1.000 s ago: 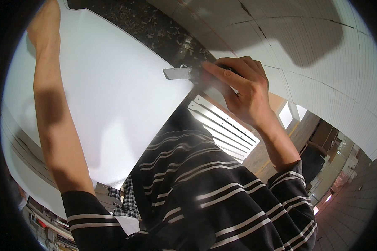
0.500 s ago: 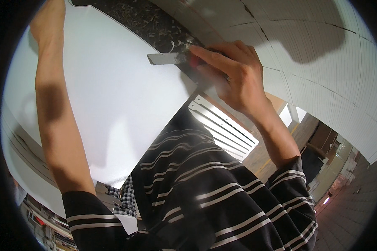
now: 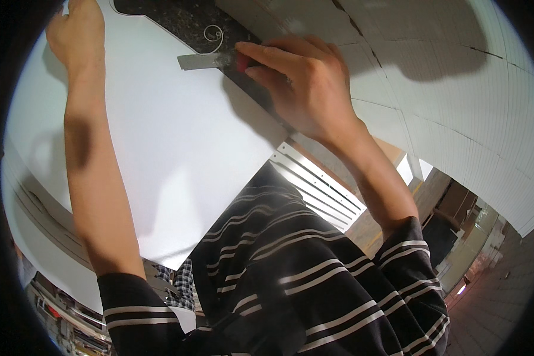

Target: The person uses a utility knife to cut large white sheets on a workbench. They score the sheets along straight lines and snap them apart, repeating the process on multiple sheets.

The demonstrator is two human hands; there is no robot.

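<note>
A large white panel [image 3: 178, 136] lies in front of me, its right edge running down at a slant. In my right hand [image 3: 305, 80], closed with fingers and thumb pinched together, is a flat grey metal blade [image 3: 199, 62] with a bit of red at the grip. The blade lies across the panel's right edge, and a thin white curled shaving [image 3: 221, 39] stands up beside it. On the panel at the upper left is my left hand [image 3: 80, 35]; its fingers are mostly cut off by the picture's rim, so its grip is hidden.
Dark ground with scattered shavings [image 3: 172, 18] shows beyond the panel's edge. At the right stands a tall pale stack [image 3: 445, 101] of thin sheets. White slotted strips [image 3: 317, 184] lie below my right hand. Boxes and black items [image 3: 439, 237] sit farther right.
My right hand and the blade have moved up and left along the panel's edge. The curled shaving has grown longer. My left arm has shifted slightly right and down.
</note>
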